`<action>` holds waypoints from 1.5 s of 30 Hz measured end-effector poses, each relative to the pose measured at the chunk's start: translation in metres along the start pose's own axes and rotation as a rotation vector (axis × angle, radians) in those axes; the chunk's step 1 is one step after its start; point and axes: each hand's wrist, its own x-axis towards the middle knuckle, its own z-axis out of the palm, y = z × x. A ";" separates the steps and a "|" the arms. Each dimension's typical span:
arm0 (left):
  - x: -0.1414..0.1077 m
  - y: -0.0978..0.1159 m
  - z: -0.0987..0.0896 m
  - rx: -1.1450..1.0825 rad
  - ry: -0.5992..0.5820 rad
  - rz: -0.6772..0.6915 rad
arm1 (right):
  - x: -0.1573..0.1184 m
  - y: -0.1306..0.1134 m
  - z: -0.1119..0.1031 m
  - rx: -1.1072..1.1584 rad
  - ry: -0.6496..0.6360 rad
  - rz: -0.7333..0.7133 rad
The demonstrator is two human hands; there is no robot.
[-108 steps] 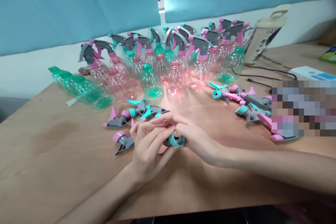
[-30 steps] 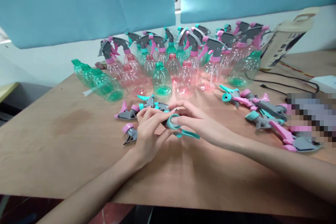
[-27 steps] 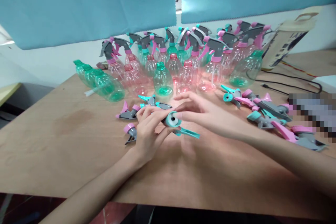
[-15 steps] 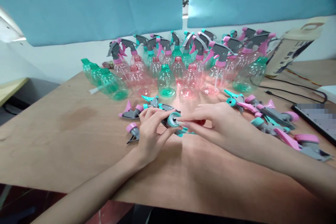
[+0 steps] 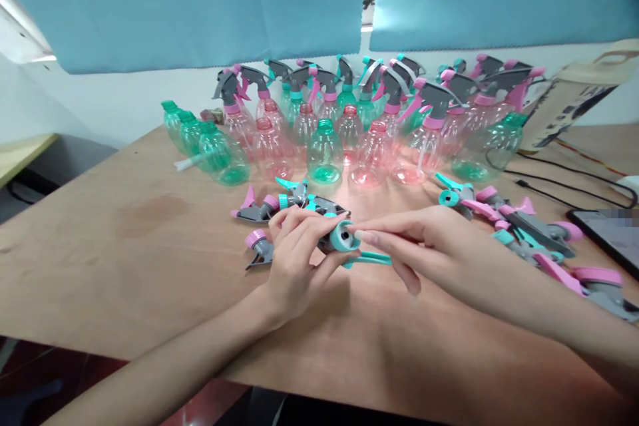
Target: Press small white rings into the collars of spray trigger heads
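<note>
My left hand point(image 5: 294, 263) is closed around a grey trigger spray head point(image 5: 353, 244), whose teal collar faces me with its white inside showing. A teal trigger point(image 5: 374, 258) sticks out below the collar to the right. At the collar's opening are the thumb and forefinger of my right hand point(image 5: 434, 243), pressed together; anything between them is too small or hidden to name. Left of my hands lie loose spray heads with pink and teal collars, among them a pink-collared one point(image 5: 258, 244).
Pink and green clear bottles, many with spray heads on, crowd the back, including an open green bottle point(image 5: 324, 156). More spray heads point(image 5: 534, 229) lie at right beside a phone point(image 5: 609, 239). A large cream bottle point(image 5: 574, 96) and black cables point(image 5: 574, 176) are behind.
My right fingertips have shifted slightly at the collar, and the other fingers have uncurled downward. The teal trigger shows more now. The whole view has shifted a little.
</note>
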 end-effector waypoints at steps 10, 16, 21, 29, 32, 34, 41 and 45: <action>-0.005 -0.003 0.004 -0.117 -0.098 -0.025 | 0.011 0.018 -0.002 0.000 -0.044 -0.166; -0.002 -0.005 0.006 -0.077 -0.135 -0.021 | 0.003 0.016 -0.003 -0.271 0.118 -0.147; -0.001 -0.004 0.005 -0.023 -0.103 0.004 | 0.000 0.005 0.002 -0.259 0.046 -0.078; -0.007 -0.004 0.007 -0.080 -0.117 -0.053 | 0.019 0.025 0.000 0.087 -0.039 -0.106; -0.010 -0.003 0.010 -0.103 -0.160 0.018 | 0.022 0.030 -0.002 0.102 -0.108 -0.138; -0.009 -0.004 0.010 -0.107 -0.186 0.025 | 0.020 0.029 -0.004 0.042 -0.123 -0.179; -0.001 -0.009 0.005 -0.023 -0.095 0.012 | 0.004 0.012 -0.008 -0.146 0.035 -0.121; -0.001 -0.007 0.005 0.029 -0.068 0.024 | -0.001 0.002 -0.007 -0.043 -0.051 -0.037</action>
